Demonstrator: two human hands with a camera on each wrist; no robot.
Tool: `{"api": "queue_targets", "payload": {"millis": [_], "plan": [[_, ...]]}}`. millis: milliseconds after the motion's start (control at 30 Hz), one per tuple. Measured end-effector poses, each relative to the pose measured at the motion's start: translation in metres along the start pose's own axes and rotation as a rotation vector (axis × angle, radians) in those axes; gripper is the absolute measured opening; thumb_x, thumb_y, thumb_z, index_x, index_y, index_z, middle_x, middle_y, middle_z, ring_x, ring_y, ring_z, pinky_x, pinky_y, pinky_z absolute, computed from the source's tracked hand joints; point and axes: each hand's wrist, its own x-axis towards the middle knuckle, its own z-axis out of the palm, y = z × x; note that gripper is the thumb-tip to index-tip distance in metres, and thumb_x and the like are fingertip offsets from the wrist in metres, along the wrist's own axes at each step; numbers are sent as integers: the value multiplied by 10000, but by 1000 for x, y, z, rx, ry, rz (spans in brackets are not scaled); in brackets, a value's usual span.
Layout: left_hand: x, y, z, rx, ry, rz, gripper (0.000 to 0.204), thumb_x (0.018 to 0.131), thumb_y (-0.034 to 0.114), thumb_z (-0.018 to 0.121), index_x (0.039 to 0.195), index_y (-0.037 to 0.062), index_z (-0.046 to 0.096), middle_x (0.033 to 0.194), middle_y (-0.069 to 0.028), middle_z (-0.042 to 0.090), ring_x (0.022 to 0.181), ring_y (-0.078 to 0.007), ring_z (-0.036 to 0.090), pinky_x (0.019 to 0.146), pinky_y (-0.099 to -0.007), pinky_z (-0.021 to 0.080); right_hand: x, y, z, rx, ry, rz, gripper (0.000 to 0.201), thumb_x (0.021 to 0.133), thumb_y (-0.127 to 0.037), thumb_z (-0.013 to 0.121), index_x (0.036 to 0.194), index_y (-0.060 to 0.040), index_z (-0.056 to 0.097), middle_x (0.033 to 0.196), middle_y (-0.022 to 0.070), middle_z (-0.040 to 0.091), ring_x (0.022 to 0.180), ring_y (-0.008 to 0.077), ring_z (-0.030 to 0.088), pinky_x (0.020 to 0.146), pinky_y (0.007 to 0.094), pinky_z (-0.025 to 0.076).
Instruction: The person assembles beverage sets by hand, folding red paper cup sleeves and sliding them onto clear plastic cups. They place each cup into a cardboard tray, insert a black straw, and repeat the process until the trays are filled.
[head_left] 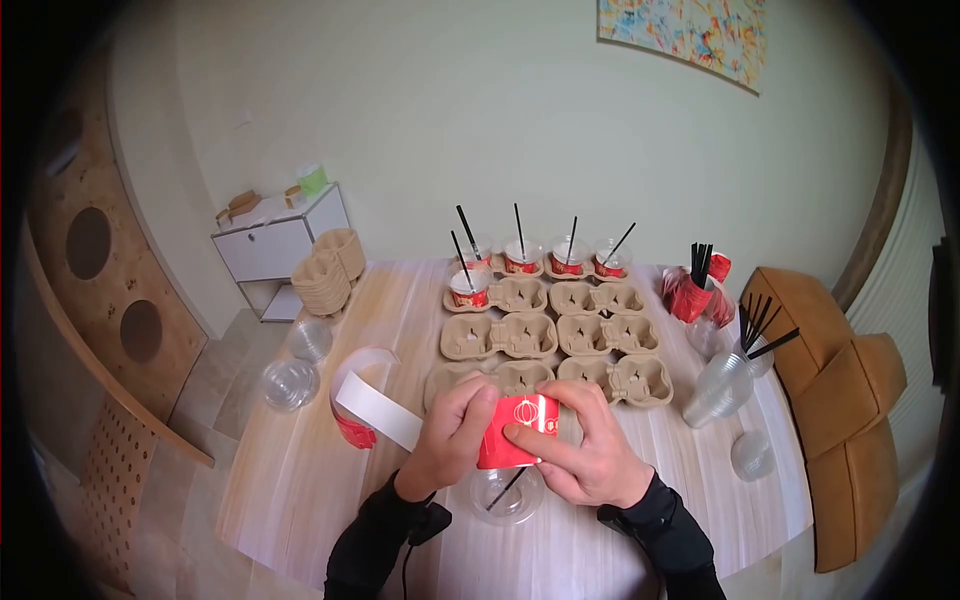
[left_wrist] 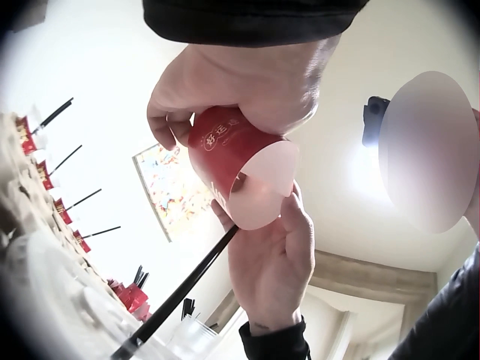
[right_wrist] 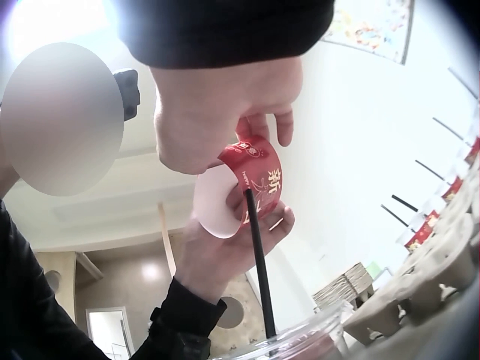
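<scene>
Both hands hold a red paper cup sleeve (head_left: pixel 518 432) with a printed lantern and lettering. My left hand (head_left: pixel 455 435) grips its left side, and my right hand (head_left: pixel 590 455) pinches the other side between thumb and fingers. Seen from the left wrist, the sleeve (left_wrist: pixel 221 146) is bent into an open tube with a white inside. Just beneath the hands stands a clear plastic cup (head_left: pixel 512 508) with a black straw (left_wrist: pixel 184 292) in it. The right wrist view shows the straw (right_wrist: pixel 259 262) rising in front of the sleeve (right_wrist: pixel 262 176).
Cardboard cup carriers (head_left: pixel 500 335) stand in rows ahead, the far ones holding red-sleeved cups (head_left: pixel 523 258) with straws. On the left lie a curled red-and-white strip (head_left: pixel 385 412), clear plastic pieces (head_left: pixel 290 385) and stacked carriers (head_left: pixel 325 280). Nested clear cups (head_left: pixel 718 390) and straws (head_left: pixel 702 262) are at right.
</scene>
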Motion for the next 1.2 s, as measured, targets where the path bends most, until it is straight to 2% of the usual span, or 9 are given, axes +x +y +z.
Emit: {"api": "queue_targets", "payload": {"millis": [333,467,600,733,833,900,967,1033,1200], "plan": [[1,1,-6,172,20,-29,291,1040,157,455,811,-24,461,741,-75,416,720,-160,418,672,-346,376,2,-3,5,2,-86,25,515,752,-143,756,1259,-131,666,1231,207,538,1111,375,540,928,460,467],[0,-5,5,35,135,7,242,987,179,576,1098,-3,462,917,-69,494,836,-182,511,786,-328,444,0,-3,5,26,20,47,562,754,-151,803,1278,-50,627,1253,200,555,1102,366,559,917,445,475],[-2,10,5,133,110,85,670,904,151,698,1391,44,251,1163,-101,504,986,-233,579,905,-350,487,-6,3,9,-59,243,-16,704,724,-154,864,1316,44,539,1255,199,599,1060,361,599,906,440,487],[-2,16,14,-131,39,-38,717,889,98,701,1416,58,215,1224,-165,535,1079,-228,597,908,-348,507,-8,4,12,36,252,-22,780,746,-174,860,1385,46,471,1303,222,567,1132,375,577,954,436,470],[6,4,-8,-274,120,-111,593,932,99,587,1438,57,281,1314,-175,539,1203,-233,577,893,-375,538,-8,0,5,195,381,238,833,801,-289,819,1432,62,404,1342,249,532,1201,385,540,1007,443,436],[14,-4,-26,-867,185,-169,505,982,194,468,1448,41,348,1352,-183,542,1175,-265,598,881,-397,546,-12,9,-9,381,156,466,871,842,-421,745,1450,84,378,1401,279,479,1259,385,505,1055,441,398],[16,-12,-37,-880,221,-226,545,985,349,406,1428,31,425,1410,-200,512,1182,-301,593,863,-413,552,-12,16,-17,378,-80,453,909,853,-492,706,1454,97,363,1402,291,467,1274,377,502,1074,430,396],[17,-13,-41,-1044,212,-245,632,961,460,444,1419,24,442,1428,-220,494,1166,-306,593,842,-418,553,-11,15,-17,314,-616,407,929,828,-497,726,1444,99,368,1374,288,474,1272,389,498,1075,397,408],[14,-33,-42,-1143,121,-219,683,942,503,518,1421,23,438,1351,-206,535,1089,-278,605,822,-375,564,-19,10,22,414,-823,422,1151,645,-421,887,1469,120,294,1402,274,432,1275,395,483,1073,383,407]]}}
